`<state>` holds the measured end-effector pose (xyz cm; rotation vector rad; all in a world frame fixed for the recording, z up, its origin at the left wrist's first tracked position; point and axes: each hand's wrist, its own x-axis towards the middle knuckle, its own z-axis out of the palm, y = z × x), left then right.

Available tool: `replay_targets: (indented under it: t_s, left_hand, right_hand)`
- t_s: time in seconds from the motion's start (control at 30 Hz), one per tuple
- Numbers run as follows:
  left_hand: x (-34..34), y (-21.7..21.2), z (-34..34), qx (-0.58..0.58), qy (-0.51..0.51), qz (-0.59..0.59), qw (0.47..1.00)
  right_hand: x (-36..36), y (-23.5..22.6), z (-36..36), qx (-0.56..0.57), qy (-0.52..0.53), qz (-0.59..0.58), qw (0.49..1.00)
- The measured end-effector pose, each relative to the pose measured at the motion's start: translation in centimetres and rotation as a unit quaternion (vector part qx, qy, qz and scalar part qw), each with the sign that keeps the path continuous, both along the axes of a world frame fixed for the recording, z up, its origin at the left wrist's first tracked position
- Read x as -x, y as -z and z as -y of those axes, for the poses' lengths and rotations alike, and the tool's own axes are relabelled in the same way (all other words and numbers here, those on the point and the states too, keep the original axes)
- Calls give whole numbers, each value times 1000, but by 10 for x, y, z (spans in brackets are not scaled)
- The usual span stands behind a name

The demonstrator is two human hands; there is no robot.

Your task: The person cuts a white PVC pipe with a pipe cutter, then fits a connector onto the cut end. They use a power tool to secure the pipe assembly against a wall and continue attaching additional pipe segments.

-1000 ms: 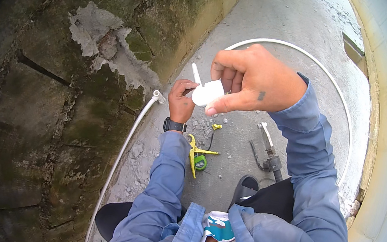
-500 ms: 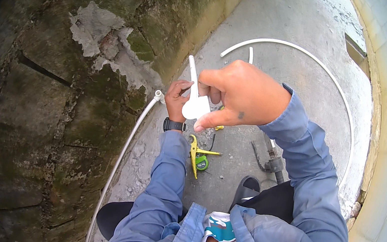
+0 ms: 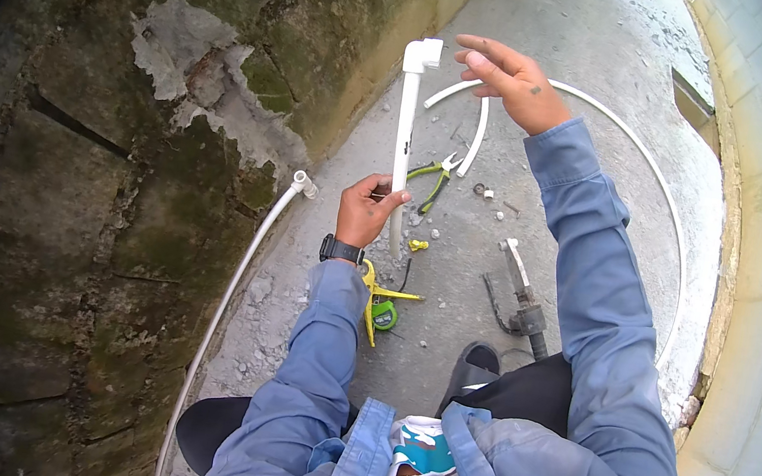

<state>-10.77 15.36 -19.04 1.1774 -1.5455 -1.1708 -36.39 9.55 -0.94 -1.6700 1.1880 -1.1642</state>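
A straight white plastic pipe (image 3: pixel 406 122) stands nearly lengthwise in the view, with a white elbow fitting (image 3: pixel 422 53) on its far end. My left hand (image 3: pixel 364 213) is closed around its lower part, thumb pressed against the side. Beyond and to the right, my right hand (image 3: pixel 514 88) has its fingers stretched out toward the elbow, a small gap from it, and holds nothing. On the ground near my left hand lie a yellow-handled cutter (image 3: pixel 370 294), a green tape measure (image 3: pixel 385 315) and a small yellow object (image 3: pixel 417 245).
Green-handled pliers (image 3: pixel 438 179) lie beside a short white pipe piece (image 3: pixel 476 143). A long white pipe (image 3: pixel 656 167) curves along the right. A dark grey tool (image 3: pixel 530 320) lies by my foot. Another pipe (image 3: pixel 233 319) with a fitting (image 3: pixel 304 184) runs along the mossy wall (image 3: pixel 55 216).
My right hand has let go of the white fitting and moved up and away, fingers opening. The pipe has been turned in my left hand, so the fitting now points to the far side.
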Motion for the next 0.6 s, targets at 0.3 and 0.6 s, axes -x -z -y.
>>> replay_targets:
  t_s: [0.3,0.6]
  left_hand:
    - [24,3,-15,-44,105,-40,993]
    - [22,31,-32,-133,186,-111,967]
  right_hand:
    - [27,35,33,7,118,-121,986]
    - [38,65,31,-56,112,-143,982]
